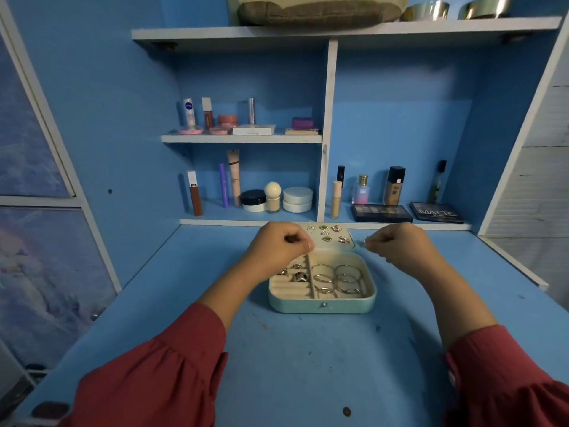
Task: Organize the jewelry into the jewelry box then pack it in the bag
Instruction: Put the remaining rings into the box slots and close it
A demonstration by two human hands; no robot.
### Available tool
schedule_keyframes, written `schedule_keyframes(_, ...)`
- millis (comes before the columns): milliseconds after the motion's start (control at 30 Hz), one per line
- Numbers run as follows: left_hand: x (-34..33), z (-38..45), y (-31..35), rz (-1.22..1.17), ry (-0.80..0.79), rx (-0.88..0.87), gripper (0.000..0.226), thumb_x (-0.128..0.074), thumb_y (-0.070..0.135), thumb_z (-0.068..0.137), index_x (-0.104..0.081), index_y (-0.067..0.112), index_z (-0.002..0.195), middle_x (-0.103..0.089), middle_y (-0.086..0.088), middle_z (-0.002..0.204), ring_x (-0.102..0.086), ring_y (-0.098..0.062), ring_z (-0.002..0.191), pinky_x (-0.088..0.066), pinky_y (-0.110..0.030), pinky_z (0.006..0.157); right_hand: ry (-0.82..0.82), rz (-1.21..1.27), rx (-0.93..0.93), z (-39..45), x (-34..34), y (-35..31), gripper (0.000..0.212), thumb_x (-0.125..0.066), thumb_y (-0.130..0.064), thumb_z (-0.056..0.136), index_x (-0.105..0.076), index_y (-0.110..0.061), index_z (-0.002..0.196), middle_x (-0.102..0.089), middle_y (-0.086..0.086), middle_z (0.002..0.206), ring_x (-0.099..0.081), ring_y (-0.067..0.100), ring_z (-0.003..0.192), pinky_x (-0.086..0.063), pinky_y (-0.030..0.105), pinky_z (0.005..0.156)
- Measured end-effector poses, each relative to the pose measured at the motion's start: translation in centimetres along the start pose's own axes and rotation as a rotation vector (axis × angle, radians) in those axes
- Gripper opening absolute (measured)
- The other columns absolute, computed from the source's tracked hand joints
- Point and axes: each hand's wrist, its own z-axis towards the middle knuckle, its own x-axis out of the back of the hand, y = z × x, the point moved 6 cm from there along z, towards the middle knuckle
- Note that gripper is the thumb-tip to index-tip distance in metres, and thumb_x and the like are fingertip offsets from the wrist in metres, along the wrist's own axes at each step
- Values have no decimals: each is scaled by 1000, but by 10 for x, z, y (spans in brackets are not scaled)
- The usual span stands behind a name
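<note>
An open mint-green jewelry box (321,305) sits in the middle of the blue desk. Its right compartment holds several silver bangles (338,278), its left ring rolls hold a few rings (294,274), and several earrings (329,234) are pinned in the raised lid. My left hand (278,246) hovers over the box's back left corner with its fingers curled, pinching something too small to make out. My right hand (397,245) hangs beside the lid's right edge and pinches a small silver piece (365,241). A brown bag (311,12) lies on the top shelf.
Cosmetics crowd the shelves behind the box: bottles, tubes and jars (271,198), two eyeshadow palettes (406,212), compacts on the upper shelf (252,127). Two metal bowls (452,9) stand on the top shelf. White cabinet frames border the desk left and right.
</note>
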Motion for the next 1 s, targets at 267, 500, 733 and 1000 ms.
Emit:
schedule_keyframes(267,-71,59,28,169,-105,22,13,-70,13,84,-74,12,97,-71,0,101,-64,-15,96,-50,-33,93,54,-248,-291,10,26,53,16,-60,-7,82,-72,-7,92,-67,14,99,-60,33,86,-43,29,61)
schedule_keyframes(500,-122,96,19,621,-203,92,40,-58,21,94,-55,36,130,-41,-11,144,-41,-31,128,-37,-40,108,41,-370,-420,11,30,78,21,-56,-8,84,-61,-6,105,-59,13,101,-56,32,95,-44,32,73)
schedule_keyframes(733,-136,103,21,720,-172,27,27,-59,20,94,-64,28,119,-59,-6,123,-41,-28,125,-30,-40,109,30,-355,-399,15,25,76,20,-48,-6,89,-59,-3,105,-58,15,105,-51,31,88,-43,32,73)
schedule_keyframes(1000,-130,101,27,571,-140,31,17,-75,18,81,-70,26,96,-68,4,106,-56,-20,105,-41,-36,100,-142,-429,-425,17,22,63,38,-77,-24,78,-54,-7,101,-50,8,95,-54,25,93,-47,30,76)
